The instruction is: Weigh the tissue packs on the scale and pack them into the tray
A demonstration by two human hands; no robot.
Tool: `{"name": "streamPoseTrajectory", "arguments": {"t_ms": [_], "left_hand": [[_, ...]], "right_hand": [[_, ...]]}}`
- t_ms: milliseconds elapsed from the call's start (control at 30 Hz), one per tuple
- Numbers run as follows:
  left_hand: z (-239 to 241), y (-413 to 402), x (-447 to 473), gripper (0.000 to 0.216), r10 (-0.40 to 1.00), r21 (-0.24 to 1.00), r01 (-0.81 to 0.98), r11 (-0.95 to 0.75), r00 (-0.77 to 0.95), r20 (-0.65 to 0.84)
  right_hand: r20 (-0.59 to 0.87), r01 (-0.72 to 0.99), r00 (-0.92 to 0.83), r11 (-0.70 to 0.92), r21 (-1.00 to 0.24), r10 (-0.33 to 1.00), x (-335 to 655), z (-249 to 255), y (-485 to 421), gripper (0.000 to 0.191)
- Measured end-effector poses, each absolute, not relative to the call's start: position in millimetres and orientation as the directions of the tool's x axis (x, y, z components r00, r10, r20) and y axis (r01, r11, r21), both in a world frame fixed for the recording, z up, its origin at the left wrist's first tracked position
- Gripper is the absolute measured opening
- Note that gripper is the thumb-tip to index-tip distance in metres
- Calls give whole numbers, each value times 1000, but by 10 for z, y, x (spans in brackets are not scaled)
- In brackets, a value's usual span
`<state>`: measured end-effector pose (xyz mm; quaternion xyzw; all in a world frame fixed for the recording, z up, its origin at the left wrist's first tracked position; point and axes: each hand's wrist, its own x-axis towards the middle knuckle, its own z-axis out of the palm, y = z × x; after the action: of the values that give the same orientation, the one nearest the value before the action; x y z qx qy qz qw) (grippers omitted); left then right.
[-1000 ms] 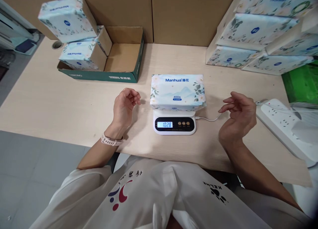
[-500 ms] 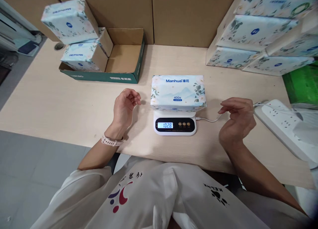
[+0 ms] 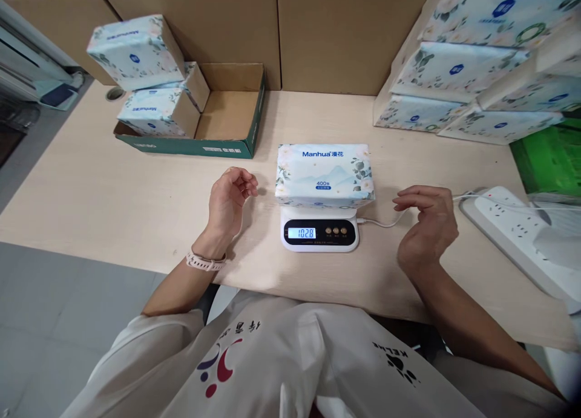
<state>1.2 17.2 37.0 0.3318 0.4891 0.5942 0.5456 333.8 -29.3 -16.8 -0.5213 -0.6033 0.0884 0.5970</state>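
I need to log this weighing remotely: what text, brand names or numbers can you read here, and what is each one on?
"Manhua" followed by two Chinese characters: top face of the tissue pack on the scale.
"400": same pack; the blue label under it is too small to read.
"102.8": the scale's lit display.
"KELME": white shirt, seen upside down.
Print on the green-edged carton and on the stacked tissue packs: too small to read.

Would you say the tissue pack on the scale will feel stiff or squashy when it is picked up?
Probably squashy: the tissue pack has soft plastic wrap with rounded edges. Likely light for its bulk; the scale reads 102.8. Its glossy wrap may be slightly slippery.
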Motion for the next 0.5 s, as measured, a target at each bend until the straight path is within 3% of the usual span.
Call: {"name": "streamPoseTrajectory", "arguments": {"t_ms": [100,200,333,500], "left_hand": [[351,157,-2,25,982,972,-230,49,-167,-89],[367,110,-21,43,999,1000,-3,-20,-48,20],[414,35,-22,72,973,966,254,-50,232,-10],[529,92,119,84,910,928,349,-131,414,-27]], "right_hand": [[706,600,104,522,-606,701,3333,-150,-312,54],[679,674,-48,525,-520,733,3255,-78,-338,51],[563,713,-157,488,-504,811,3051,-26,-379,71],[490,685,-171,461,-564,855,2882,-74,-336,91]]}}
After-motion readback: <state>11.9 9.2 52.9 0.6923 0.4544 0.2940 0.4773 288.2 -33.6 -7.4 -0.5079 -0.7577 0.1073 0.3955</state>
